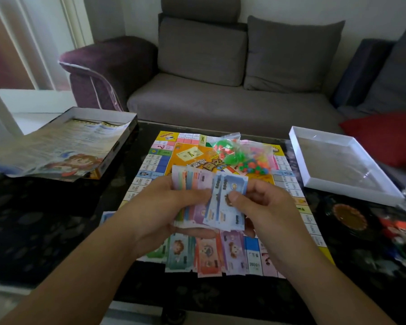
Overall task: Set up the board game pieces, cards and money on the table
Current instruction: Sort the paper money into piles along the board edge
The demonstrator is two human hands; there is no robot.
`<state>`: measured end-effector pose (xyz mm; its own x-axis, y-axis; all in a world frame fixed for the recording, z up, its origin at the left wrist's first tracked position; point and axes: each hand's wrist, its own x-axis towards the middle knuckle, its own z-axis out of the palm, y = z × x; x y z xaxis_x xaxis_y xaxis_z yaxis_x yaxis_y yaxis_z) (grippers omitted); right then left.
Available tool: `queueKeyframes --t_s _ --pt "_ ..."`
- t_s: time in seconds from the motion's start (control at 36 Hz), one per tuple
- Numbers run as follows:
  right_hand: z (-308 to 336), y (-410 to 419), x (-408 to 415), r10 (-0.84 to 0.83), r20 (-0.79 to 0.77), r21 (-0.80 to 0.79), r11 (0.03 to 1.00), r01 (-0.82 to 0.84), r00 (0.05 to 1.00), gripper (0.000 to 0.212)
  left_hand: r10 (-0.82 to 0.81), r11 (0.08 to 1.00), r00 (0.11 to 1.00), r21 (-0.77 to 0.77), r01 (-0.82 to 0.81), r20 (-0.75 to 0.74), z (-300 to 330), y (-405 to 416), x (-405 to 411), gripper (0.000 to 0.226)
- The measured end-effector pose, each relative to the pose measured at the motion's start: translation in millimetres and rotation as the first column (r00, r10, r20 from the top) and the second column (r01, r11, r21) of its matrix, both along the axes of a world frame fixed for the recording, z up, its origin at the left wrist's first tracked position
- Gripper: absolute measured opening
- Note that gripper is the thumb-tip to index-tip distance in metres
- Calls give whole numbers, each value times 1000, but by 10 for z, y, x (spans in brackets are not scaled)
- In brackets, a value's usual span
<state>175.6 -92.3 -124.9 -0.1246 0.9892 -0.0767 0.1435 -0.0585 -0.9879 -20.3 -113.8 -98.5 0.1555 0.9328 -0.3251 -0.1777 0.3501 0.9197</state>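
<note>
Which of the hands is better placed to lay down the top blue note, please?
Probably the right hand: its thumb already pinches the blue note, while the left hand grips the fan of money.

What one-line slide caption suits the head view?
Both hands fan play money above the game board.

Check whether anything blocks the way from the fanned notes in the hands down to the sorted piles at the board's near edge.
Nothing visible does. The fan of notes, held by the left hand and right hand, hangs directly above the sorted piles. The bag of plastic pieces lies farther back on the board.
</note>
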Motion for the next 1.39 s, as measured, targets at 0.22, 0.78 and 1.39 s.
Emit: queueKeyframes --t_s 0.22,0.78,1.39 --pt "-72 -1 6 9 55 -7 1000 -8 998 21 -2 999 994 41 6 -106 -68 5 73 28" --pt "-349 -116 -1036 125 235 99 984 -151 964 13 493 870 854 77 -487 -165 41 90 -1227 42" --pt "-141 -25 -909 307 362 -14 946 -324 880 30 252 967 968 47 -252 0 33 79 -933 30"
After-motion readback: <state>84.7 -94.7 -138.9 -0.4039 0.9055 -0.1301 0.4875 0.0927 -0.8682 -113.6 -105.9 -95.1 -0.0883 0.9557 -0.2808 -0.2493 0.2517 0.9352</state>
